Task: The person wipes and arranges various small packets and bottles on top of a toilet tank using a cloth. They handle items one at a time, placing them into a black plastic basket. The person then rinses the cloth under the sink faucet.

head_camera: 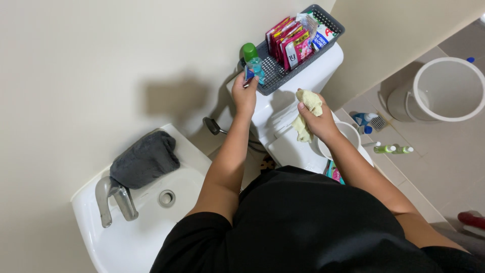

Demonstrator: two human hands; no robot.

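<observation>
My left hand (244,93) grips a small clear-blue bottle with a green cap (251,61), held at the near end of a grey mesh basket (275,76). The basket sits on top of a white toilet tank (318,68) and holds several red and pink sachets (290,40). My right hand (318,121) clutches a crumpled pale-yellow cloth (308,108) pressed against the tank's front, just above the toilet lid (290,149).
A white sink (126,222) with a chrome tap (113,199) and a folded grey towel (144,159) sits at lower left. A white bucket (444,88) stands on the tiled floor at right, with small bottles (391,149) and a brush (369,121) nearby.
</observation>
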